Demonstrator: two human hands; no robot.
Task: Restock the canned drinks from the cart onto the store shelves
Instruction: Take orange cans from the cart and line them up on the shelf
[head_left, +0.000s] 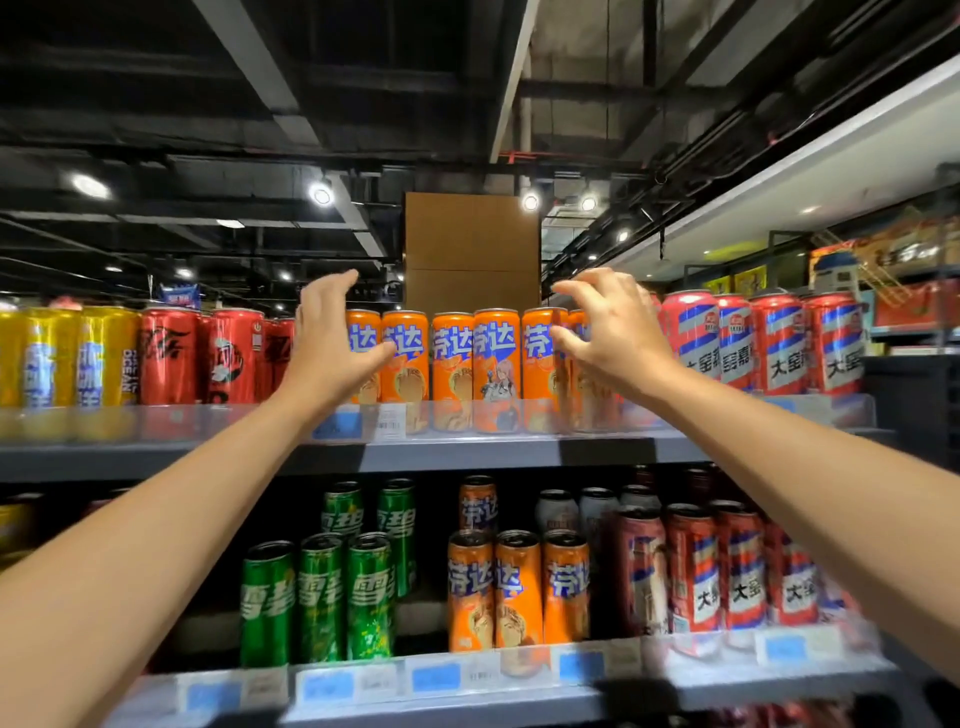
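Left hand: the left hand (332, 332) is up at the top shelf (467, 452), fingers (337, 283) spread wide and loosely curved, holding nothing, in front of the left end of the orange cans (452, 364).
Right hand: the right hand (613, 332) mirrors it at the right end of that row, fingers wide and arched, thumb just at the rightmost can; whether it touches, I cannot tell.
Orange cans: upright in a tight row behind the clear front rail (467, 415), between the two hands.
Neighbours: red cans (228, 358) and yellow cans (67, 358) to the left, red-and-blue striped cans (769, 343) to the right.
Lower shelf: green cans (317, 597), more orange ones and striped ones stand here.
Behind: a cardboard box (470, 249) rises above the row.
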